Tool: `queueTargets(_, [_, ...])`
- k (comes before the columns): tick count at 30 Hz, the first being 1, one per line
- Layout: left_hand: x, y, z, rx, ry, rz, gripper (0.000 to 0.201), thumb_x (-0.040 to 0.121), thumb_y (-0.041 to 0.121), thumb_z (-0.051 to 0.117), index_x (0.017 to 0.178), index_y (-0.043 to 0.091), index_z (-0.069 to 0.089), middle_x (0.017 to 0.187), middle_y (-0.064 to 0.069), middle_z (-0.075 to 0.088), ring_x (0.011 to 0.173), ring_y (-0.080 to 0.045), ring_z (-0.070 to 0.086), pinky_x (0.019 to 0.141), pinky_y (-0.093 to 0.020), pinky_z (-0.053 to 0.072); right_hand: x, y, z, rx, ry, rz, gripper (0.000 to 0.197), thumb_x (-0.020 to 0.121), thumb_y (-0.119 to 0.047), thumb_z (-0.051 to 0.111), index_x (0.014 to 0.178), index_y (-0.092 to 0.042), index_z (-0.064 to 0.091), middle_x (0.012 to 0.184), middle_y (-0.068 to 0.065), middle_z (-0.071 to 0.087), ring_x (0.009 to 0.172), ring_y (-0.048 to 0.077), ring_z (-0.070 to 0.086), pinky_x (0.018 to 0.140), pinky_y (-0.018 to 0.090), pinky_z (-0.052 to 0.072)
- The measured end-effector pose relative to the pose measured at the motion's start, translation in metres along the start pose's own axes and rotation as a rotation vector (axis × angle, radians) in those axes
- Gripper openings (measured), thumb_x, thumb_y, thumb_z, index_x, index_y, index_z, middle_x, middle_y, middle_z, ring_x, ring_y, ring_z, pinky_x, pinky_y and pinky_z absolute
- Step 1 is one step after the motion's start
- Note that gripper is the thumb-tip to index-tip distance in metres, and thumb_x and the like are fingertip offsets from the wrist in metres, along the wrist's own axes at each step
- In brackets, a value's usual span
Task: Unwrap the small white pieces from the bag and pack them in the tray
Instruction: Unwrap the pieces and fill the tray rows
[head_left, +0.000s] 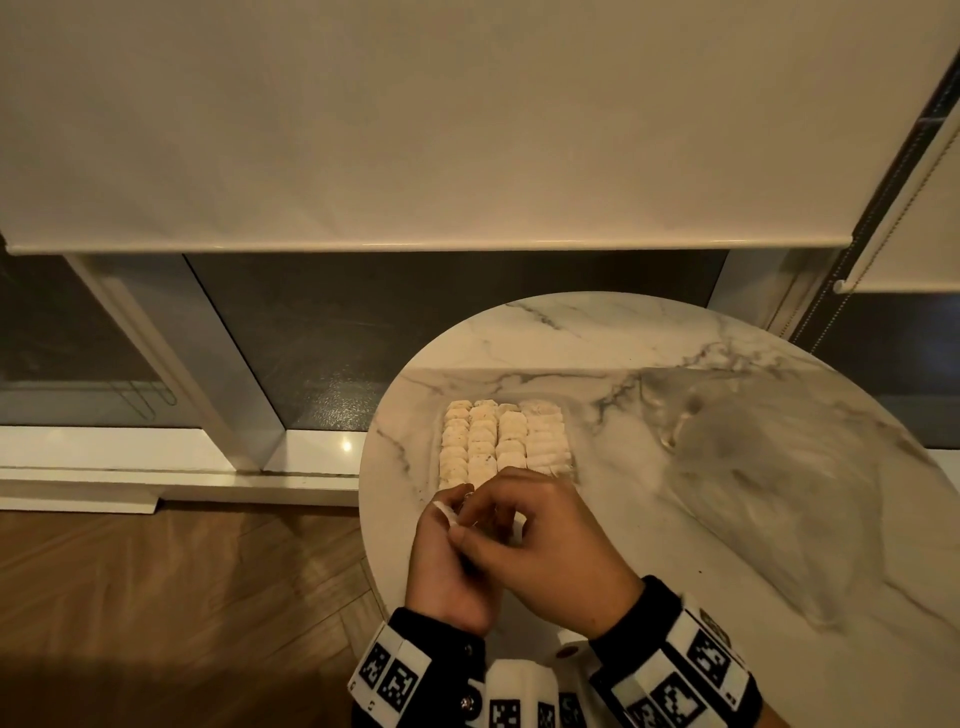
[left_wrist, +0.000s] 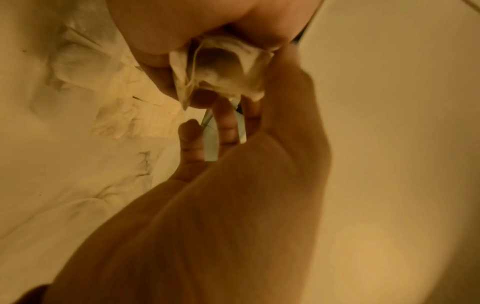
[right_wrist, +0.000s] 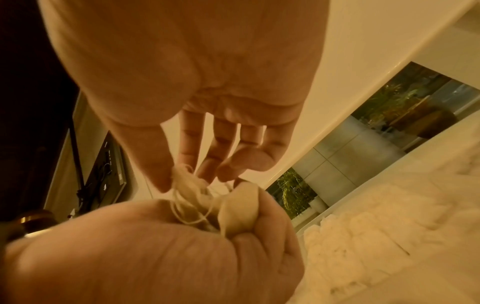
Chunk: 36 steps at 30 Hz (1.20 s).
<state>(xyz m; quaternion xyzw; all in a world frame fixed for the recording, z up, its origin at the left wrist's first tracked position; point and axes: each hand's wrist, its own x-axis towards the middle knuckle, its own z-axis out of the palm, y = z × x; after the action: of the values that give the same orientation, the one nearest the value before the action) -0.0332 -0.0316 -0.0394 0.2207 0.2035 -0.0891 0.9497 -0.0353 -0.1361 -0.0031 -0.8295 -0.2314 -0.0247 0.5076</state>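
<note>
Both hands meet over the near end of the clear tray (head_left: 435, 415), which holds rows of small white pieces (head_left: 501, 439). My left hand (head_left: 457, 506) grips one white piece (right_wrist: 239, 207) in its curled fingers. The thumb and forefinger of my right hand (head_left: 498, 514) pinch that piece's thin crumpled wrapper (right_wrist: 187, 185). In the left wrist view the wrapper (left_wrist: 223, 70) is stretched open between the two hands. A clear plastic bag (head_left: 769, 467) lies flat on the table to the right of the tray.
The round marble table (head_left: 597, 338) has its edge just left of the tray, with wooden floor (head_left: 182, 597) below it. Behind it are a window frame (head_left: 249, 415) and a lowered roller blind (head_left: 415, 130).
</note>
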Motion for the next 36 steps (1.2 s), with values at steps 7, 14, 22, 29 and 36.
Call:
queueTargets(7, [0.015,0.006,-0.012,0.02,0.043,-0.045,0.036,0.092,0.024,0.051,0.119,0.006,0.066,0.107,-0.016,0.072,0.092,-0.025,0.073,0.067,-0.033,0.06,0.006,0.003,-0.008,0.084,0.036,0.08,0.006,0.083,-0.022,0.076,0.077,-0.024,0.073,0.077,-0.01,0.07,0.073,0.012,0.063,0.062,0.017,0.045])
queueTargets(14, [0.023,0.001,-0.025,0.012,0.086,-0.03,0.027,0.087,0.03,0.061,0.108,0.013,0.061,0.089,-0.011,0.059,0.09,-0.022,0.062,0.08,-0.032,0.05,0.008,0.0,-0.001,-0.181,-0.074,0.058,0.026,0.076,-0.055,0.067,0.085,-0.031,0.071,0.083,-0.014,0.062,0.079,0.004,0.06,0.072,0.031,0.052])
queueTargets(22, [0.023,0.0,-0.024,0.057,0.034,0.003,0.027,0.091,0.032,0.056,0.103,0.014,0.071,0.095,-0.01,0.065,0.086,-0.022,0.06,0.069,-0.032,0.046,0.013,-0.002,-0.011,-0.022,0.043,0.043,0.007,0.084,-0.032,0.076,0.077,-0.03,0.077,0.078,-0.013,0.067,0.075,0.012,0.064,0.062,0.015,0.042])
queueTargets(29, [0.022,0.003,-0.018,-0.013,0.134,-0.037,0.015,0.08,0.024,0.064,0.09,0.013,0.065,0.08,-0.007,0.055,0.067,-0.018,0.052,0.055,-0.025,0.049,0.027,-0.005,-0.036,0.438,0.062,0.177,0.01,0.093,-0.005,0.065,0.085,-0.001,0.07,0.074,0.006,0.069,0.069,0.018,0.065,0.06,0.031,0.058])
queueTargets(36, [0.018,0.007,-0.017,-0.032,0.229,-0.053,0.013,0.093,0.026,0.06,0.083,0.018,0.063,0.07,-0.001,0.063,0.058,-0.015,0.061,0.054,-0.021,0.05,0.035,-0.002,-0.065,0.535,0.05,0.289,0.012,0.1,-0.006,0.053,0.097,0.003,0.061,0.08,0.013,0.068,0.07,0.021,0.065,0.062,0.041,0.061])
